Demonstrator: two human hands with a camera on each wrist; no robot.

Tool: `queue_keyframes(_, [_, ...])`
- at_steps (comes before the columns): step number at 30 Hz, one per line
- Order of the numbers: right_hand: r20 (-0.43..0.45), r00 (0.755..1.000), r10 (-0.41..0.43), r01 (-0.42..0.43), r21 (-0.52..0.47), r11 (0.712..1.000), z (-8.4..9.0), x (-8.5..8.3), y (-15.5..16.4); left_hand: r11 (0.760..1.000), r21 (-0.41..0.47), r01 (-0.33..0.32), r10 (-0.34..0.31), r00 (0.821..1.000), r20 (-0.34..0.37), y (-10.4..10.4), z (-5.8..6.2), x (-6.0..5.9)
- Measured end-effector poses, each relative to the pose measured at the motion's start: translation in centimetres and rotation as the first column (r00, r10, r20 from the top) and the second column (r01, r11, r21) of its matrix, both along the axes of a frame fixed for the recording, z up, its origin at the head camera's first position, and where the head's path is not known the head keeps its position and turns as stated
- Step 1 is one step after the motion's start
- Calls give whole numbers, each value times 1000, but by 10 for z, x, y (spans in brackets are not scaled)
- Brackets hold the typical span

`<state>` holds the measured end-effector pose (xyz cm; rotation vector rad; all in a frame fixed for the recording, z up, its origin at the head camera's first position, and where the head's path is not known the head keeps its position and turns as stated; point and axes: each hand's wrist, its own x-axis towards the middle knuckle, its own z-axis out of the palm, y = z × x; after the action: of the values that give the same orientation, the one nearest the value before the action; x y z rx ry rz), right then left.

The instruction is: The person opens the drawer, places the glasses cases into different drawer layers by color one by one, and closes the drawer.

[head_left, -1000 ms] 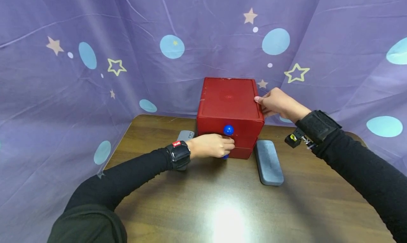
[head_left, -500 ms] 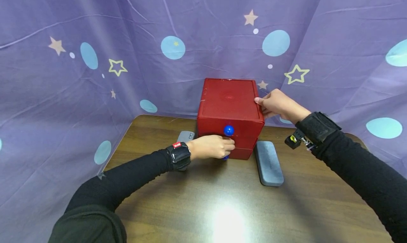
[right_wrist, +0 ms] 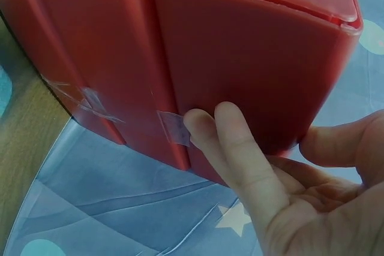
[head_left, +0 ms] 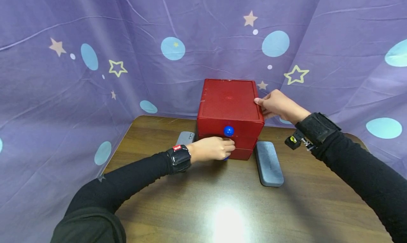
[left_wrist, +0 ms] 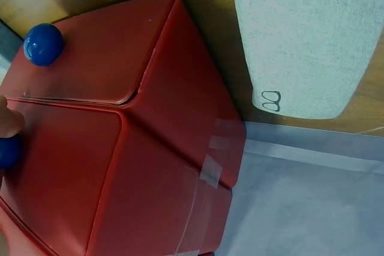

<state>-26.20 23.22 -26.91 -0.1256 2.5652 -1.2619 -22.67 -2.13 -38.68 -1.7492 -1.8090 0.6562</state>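
A big purple curtain (head_left: 95, 94) with stars and blue dots hangs behind and beside everything. In front of it is a brown wooden table (head_left: 222, 200), and a bright spot of light shines on the table's near part.

At the far middle of the table stands a red box (head_left: 229, 108) with drawers in its front. It sits close to the curtain. Clear tape is stuck on its sides, as the wrist views show.

Two flat grey cases lie on the table. The grey case on the right (head_left: 268, 162) lies just beside the box's right bottom corner and points toward the person. The grey case on the left (head_left: 185, 137) is partly hidden behind the left arm, and the left wrist view shows a small glasses picture on it.

The person wears black sleeves and a black band on each wrist.

The right hand (head_left: 278, 104) holds the red box at its top right edge. The thumb lies on top and the fingers (right_wrist: 240, 148) press flat on the side of the box.

The left hand (head_left: 211, 148) is at the front of the box, low down. Its fingers are curled round a lower blue knob (left_wrist: 8, 151), which is mostly hidden.

Another blue knob (head_left: 228, 131), small and round, sticks out of the top drawer just above the left hand.
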Motion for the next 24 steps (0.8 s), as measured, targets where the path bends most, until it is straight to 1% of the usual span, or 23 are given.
queue_keyframes(3, [3,1000,-2,2,7,1000,0,0,0,1000,11,-11,11,1000,7,1,-1,2])
queue_keyframes(5, [6,1000,-5,5,9,1000,0,-1,0,1000,16,-17,17,1000,-2,1,-1,4])
queue_keyframes(8, [15,1000,-14,14,5,1000,1,-1,-1,999,19,-28,29,998,-49,4,-1,8])
queue_keyframes(12, [27,999,-25,25,0,1000,0,-2,-1,999,18,-37,39,992,-124,8,-5,14])
queue_keyframes(14, [32,999,-26,26,-2,1000,0,-2,0,999,15,-39,40,989,-140,9,-8,17])
queue_keyframes(21, [34,999,-30,30,-1,1000,-1,-3,-1,1000,-1,-17,17,991,-134,6,-20,23])
queue_keyframes(24, [34,999,-33,33,5,999,0,-3,-1,1000,-9,-2,0,989,-145,5,-23,25])
